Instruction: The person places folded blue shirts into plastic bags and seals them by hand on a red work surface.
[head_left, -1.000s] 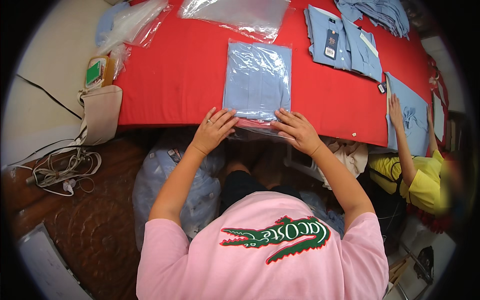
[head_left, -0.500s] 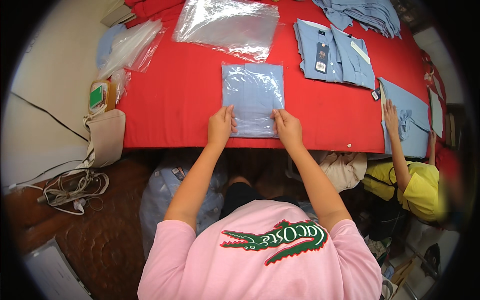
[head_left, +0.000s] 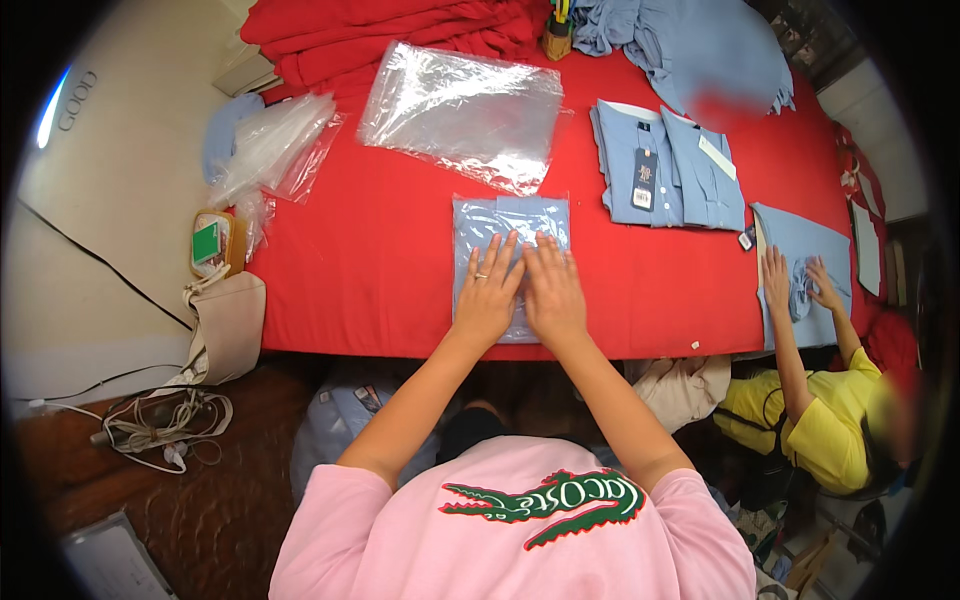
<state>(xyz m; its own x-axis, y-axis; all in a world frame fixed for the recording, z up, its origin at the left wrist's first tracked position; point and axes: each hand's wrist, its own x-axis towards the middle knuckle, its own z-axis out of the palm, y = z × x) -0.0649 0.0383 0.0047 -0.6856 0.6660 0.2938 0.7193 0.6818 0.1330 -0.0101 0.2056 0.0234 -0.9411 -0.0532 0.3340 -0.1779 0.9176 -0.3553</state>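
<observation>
A folded light blue shirt in a clear plastic bag lies near the front edge of the red-covered table. Flat on top of it rest both palms, side by side. My left hand has its fingers stretched out and a ring on one of them. Close beside it, my right hand lies with fingers extended too, the two hands nearly touching. Neither one grips anything. Beyond the bagged shirt is a stack of empty clear bags.
Folded blue shirts with tags lie to the right. A co-worker in yellow presses both hands on another blue shirt. Red cloth and a blue garment pile are at the back. Coiled cables lie lower left.
My hands have let go of the bag's side edges and moved inward onto its top, fingers flat. The co-worker's far hand has come onto the blue shirt. The view has shifted.
</observation>
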